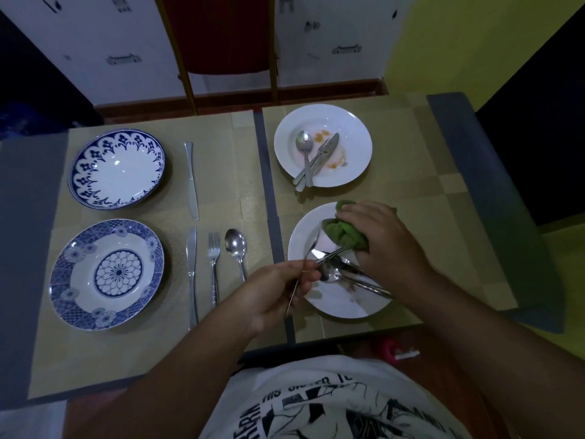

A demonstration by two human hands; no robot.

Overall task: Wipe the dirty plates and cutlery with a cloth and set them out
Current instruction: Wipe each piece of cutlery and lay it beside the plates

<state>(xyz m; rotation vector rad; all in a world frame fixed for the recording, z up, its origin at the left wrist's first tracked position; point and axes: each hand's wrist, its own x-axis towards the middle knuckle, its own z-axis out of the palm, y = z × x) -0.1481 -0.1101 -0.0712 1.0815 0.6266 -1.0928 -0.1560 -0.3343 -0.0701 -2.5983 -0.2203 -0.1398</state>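
My left hand [278, 288] pinches the handle of a fork [329, 255] held over the near white plate [335, 304]. My right hand [384, 245] grips a bunched green cloth [343, 234] wrapped on the fork's head. A spoon [330, 274] and more cutlery lie on that stained plate. The far white plate [354, 134] carries orange smears, a spoon [304, 144] and other cutlery. On the left mat, two blue-patterned plates [117, 167] [107, 274] sit beside two knives [191, 179] [191, 274], a fork [214, 264] and a spoon [235, 248].
Two beige placemats [221, 198] cover the table. A red-backed chair [221, 42] stands at the far side. The table's near edge runs just in front of my torso, with a pink object [389, 346] below it.
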